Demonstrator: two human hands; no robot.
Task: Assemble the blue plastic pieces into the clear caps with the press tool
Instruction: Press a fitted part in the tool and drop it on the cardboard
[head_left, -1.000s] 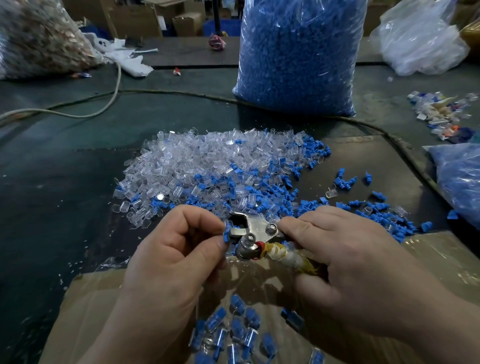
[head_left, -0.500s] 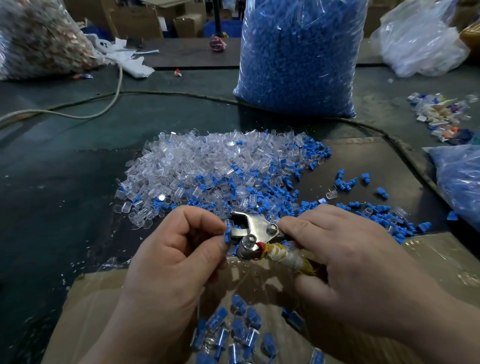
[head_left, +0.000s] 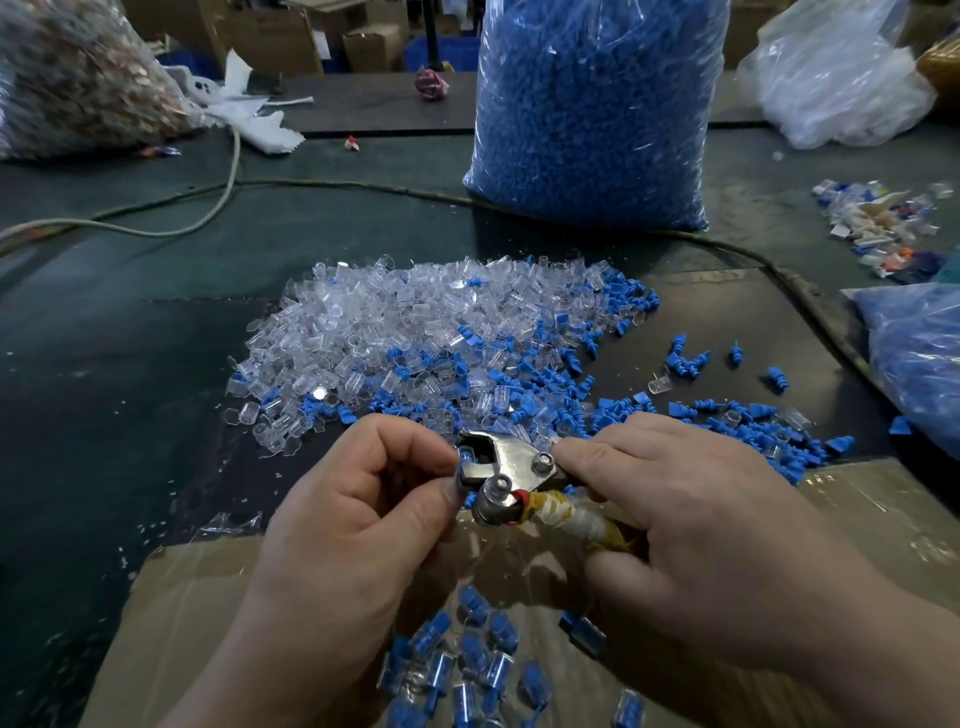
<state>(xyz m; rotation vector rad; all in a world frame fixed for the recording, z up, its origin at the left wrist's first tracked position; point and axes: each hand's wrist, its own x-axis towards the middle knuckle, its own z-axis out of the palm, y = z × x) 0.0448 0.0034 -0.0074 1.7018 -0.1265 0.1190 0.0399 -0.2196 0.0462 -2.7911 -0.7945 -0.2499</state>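
One piece (head_left: 464, 459) pinched by the left hand (head_left: 363, 499) should sit square in the press tool (head_left: 501, 462) the right hand (head_left: 675, 519) grips.

A small factory's hand-assembly floor: a bulk sack of blue plastic pieces (head_left: 592, 114) stands on a dark, worn table (head_left: 104, 338) strewn with a heap of clear caps (head_left: 374, 332), another filled bag (head_left: 72, 78) alongside and cardboard cartons (head_left: 275, 36) stacked behind

The press tool (head_left: 506, 467) is made of bare, shiny metal, its handle wound in yellowed tape. The clear caps (head_left: 374, 338) at 11 o'clock are moulded in glossy plastic, the blue pieces (head_left: 615, 408) in matt.
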